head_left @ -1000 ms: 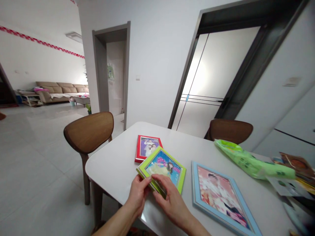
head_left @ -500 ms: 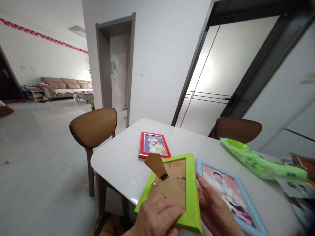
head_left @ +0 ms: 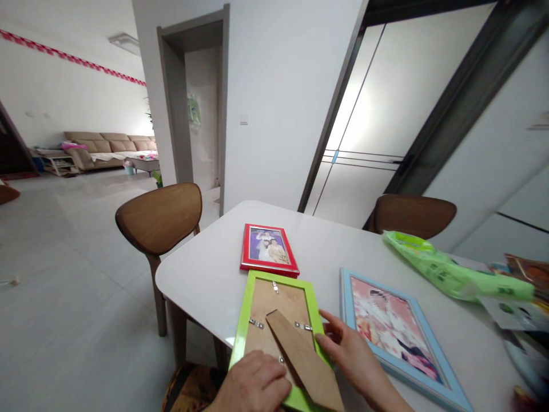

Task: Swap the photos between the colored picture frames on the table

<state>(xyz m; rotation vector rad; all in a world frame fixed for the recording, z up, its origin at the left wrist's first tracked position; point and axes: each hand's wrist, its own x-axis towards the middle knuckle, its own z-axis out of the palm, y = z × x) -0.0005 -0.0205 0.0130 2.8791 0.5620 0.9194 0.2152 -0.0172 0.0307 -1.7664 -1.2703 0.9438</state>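
Observation:
A lime-green picture frame [head_left: 241, 320] is back side up at the near part of the table, its tan backing board [head_left: 262, 290] showing. Small metal clips [head_left: 303, 326] sit along the inner edges of the board. A brown stand leg [head_left: 298, 357] slants over the backing toward the lower right. My left hand [head_left: 255, 380] grips the frame's near left part, its fingers curled over the edge. Along the right side, my right hand [head_left: 345, 349] holds the frame between thumb and fingers. Just beyond it lies a red photo frame [head_left: 269, 267], picture up.
Right of my right hand lies a light-blue photo frame [head_left: 422, 372], picture up. A green plastic package [head_left: 454, 274] rests farther right on the white table [head_left: 197, 286]. Wooden chairs stand at the left [head_left: 160, 220] and at the far side [head_left: 414, 214].
The green frame has turned round and come down nearer the table; its stand leg, which pointed away, now points toward me. My right hand has moved left with it.

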